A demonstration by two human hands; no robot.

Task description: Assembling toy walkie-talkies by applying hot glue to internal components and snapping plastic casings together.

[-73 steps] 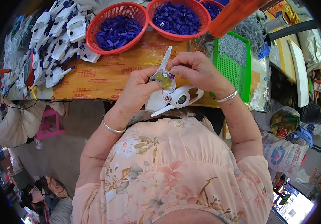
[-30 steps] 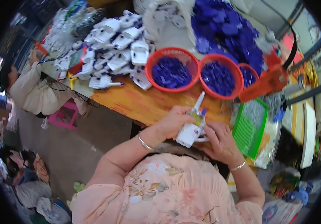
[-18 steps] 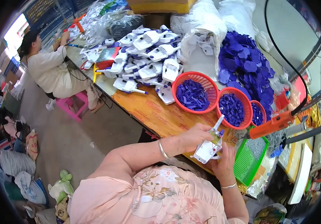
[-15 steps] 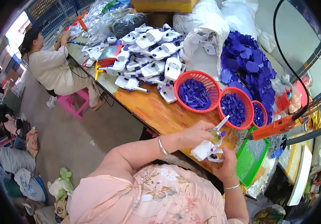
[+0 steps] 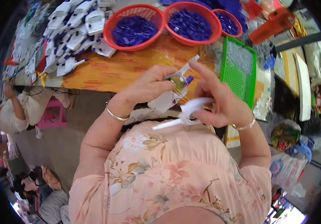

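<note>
My left hand (image 5: 149, 84) grips a white plastic housing (image 5: 163, 102) between thumb and fingers. A yellowish round part (image 5: 177, 83), thin wires and a small purple piece (image 5: 189, 80) show on it. In my right hand (image 5: 227, 102), thumb and lower fingers close on a white shell piece with a long handle (image 5: 189, 111), blurred by motion. Its handle points down and left, just above my floral top. The right index finger stretches to the tip of the narrow white stem (image 5: 191, 64) on the housing. Both hands are at the table's near edge.
Red baskets (image 5: 110, 35) of purple parts stand beyond my hands. Right of them are a green tray (image 5: 254, 71) of small metallic pieces and a hanging orange electric screwdriver (image 5: 274, 27). White assemblies (image 5: 80, 33) pile up at left. Another person (image 5: 22, 106) sits at far left.
The view has tilted down and turned. The white shell piece in my right hand has come apart from the housing, whose wires now show. My right index finger has moved up to the stem's tip.
</note>
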